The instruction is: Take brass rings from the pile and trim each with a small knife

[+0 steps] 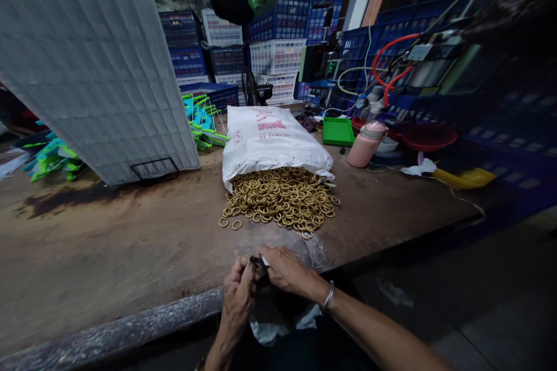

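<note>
My left hand (237, 290) is closed in a pinch at the table's front edge. Close against it, my right hand (287, 269) is closed too, with a metal bangle (328, 297) on the wrist. Between the fingertips sits a small dark piece (256, 260), with a white bit beside it at the right fingers; both are too small to identify. Just beyond the hands lies a heap of brass-coloured rings (282, 200). They spill from the mouth of a white printed sack (274, 138) lying on its side.
A wooden table (130, 243) spans the view. A large pale ribbed panel (104, 69) stands on the left, with green-and-blue pieces (202, 119) behind it. At right are a green tray (338, 131), a pink bottle (365, 146) and a machine with red hoses (430, 66). Stacked crates (278, 55) fill the back.
</note>
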Demonstrator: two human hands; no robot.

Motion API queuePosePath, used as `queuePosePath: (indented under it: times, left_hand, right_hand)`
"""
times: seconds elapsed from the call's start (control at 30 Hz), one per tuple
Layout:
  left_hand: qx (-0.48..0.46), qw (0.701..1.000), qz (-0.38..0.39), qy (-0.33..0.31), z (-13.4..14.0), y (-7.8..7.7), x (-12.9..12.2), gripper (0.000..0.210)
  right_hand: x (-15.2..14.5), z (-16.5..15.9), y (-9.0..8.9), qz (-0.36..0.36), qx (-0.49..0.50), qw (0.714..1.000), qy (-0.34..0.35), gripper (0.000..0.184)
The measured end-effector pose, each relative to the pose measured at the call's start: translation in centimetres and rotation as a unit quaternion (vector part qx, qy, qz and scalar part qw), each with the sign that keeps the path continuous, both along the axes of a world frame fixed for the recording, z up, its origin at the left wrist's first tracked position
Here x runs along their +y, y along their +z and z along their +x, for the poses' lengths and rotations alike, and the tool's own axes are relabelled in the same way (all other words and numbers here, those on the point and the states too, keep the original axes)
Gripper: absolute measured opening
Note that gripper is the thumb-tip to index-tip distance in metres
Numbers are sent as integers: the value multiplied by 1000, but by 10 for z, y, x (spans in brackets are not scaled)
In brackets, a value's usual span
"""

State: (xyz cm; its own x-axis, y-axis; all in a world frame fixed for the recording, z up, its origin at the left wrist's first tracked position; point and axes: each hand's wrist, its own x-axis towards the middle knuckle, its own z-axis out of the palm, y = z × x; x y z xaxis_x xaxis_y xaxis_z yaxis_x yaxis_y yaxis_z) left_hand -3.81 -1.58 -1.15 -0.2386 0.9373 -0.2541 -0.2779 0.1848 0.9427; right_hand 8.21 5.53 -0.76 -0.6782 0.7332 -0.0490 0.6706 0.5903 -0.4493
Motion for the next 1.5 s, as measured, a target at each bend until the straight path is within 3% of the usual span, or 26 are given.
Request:
queuePosePath:
  times: [0.17,0.33,0.6,0.7,0.87,1.0,1.27,1.37,1.5]
  left_hand:
    - [-73,997,-24,-26,4,16,-9,32]
    - [-204,979,-23,0,1,25,-9,31]
    - [-280,959,-16,39,-16,20,-11,20]
    - [-325,944,-27,38,-23,13,-7,29]
    - [-372,925,-34,66,-32,6,0,18]
    - [-317,943,-37,96,-32,10,1,22]
    - [-99,993,3,64,-16,6,3,28]
    - [-42,997,-7,72,-13,6,3,26]
    - [29,994,50,91,-12,8,3,22]
  right_hand:
    - [19,-10,-5,55,-42,997,-47,23]
    - [37,-38,-7,82,-22,995,-50,25]
    - [58,-82,-7,92,-38,993,-71,25]
    - [64,-85,-10,89,-46,992,-78,26]
    - [64,-72,-15,82,-10,995,-48,23]
    - [48,-51,-8,20,82,996,-38,12]
    - [9,-30,17,-99,240,966,-4,3]
    - [5,-33,19,-139,271,952,-30,9]
    - [6,-34,20,-243,287,925,-63,20]
